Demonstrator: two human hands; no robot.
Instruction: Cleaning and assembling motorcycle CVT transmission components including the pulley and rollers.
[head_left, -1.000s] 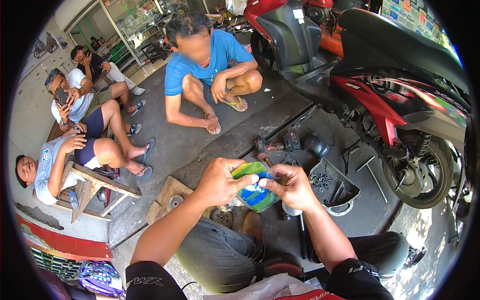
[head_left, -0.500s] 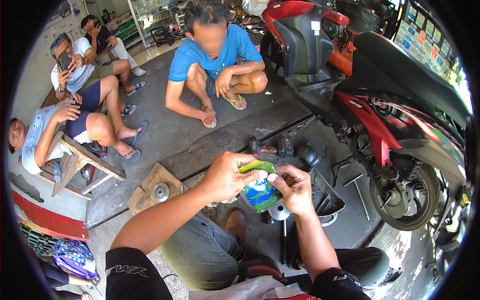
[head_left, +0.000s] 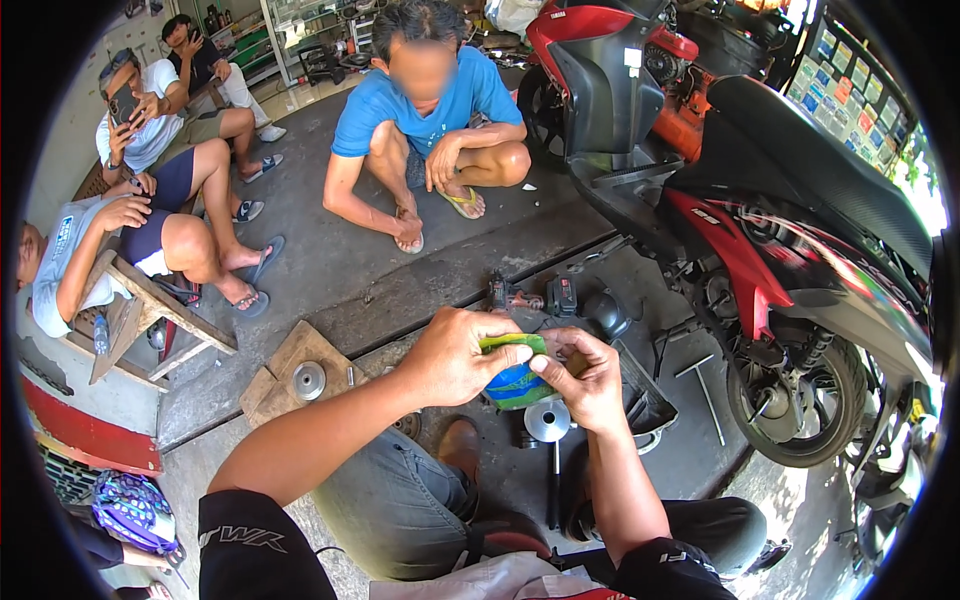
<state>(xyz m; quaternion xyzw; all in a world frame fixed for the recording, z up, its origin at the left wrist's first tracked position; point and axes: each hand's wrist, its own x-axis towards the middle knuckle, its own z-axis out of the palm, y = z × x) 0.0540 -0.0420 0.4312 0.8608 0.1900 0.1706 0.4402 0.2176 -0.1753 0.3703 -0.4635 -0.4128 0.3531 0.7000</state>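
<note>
A green and blue soft packet is pinched by its upper edge between my two hands, above the floor in front of me. My left hand grips its left upper corner with thumb and fingers. On the other side, my right hand holds the right upper corner, thumb pressed toward the left thumb. The packet's top looks folded over. Just below it, a silver funnel-shaped metal part sits on the floor near my knees, a dark rod running from it toward me.
A wooden board bears a round metal disc. Beyond my hands lie a cordless power tool, a dark rounded cover and a T-handle wrench. A red and black scooter stands right; a person in blue squats opposite.
The packet has tilted or folded, so less of its face shows now, and the silver part below is more exposed. Both hands keep their hold. The whole view has shifted slightly.
</note>
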